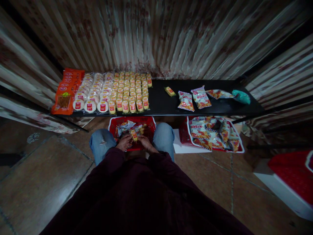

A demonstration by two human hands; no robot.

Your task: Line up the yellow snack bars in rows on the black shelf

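Note:
Between my knees, over a red basket (153, 122), my left hand (124, 142) and my right hand (145, 143) hold a small yellow wrapped snack cake (133, 134) from either side. The fingers of both hands are closed at its edges. Inside the basket lie white snack bags (127, 124) and other packets, partly hidden by my hands. On the black shelf above, rows of yellow wrapped cakes (132, 106) stand close together. Left of them are rows of round white packaged cakes (91, 106). A single yellow cake (170, 91) lies apart on the shelf.
Orange packages (64, 94) lie at the left end of the black shelf (158, 104). Toward its right are snack bags (201, 97) and a green packet (241, 97). Another red basket (187, 133) full of snack bags stands right of my knee. Pleated curtains (156, 39) hang behind.

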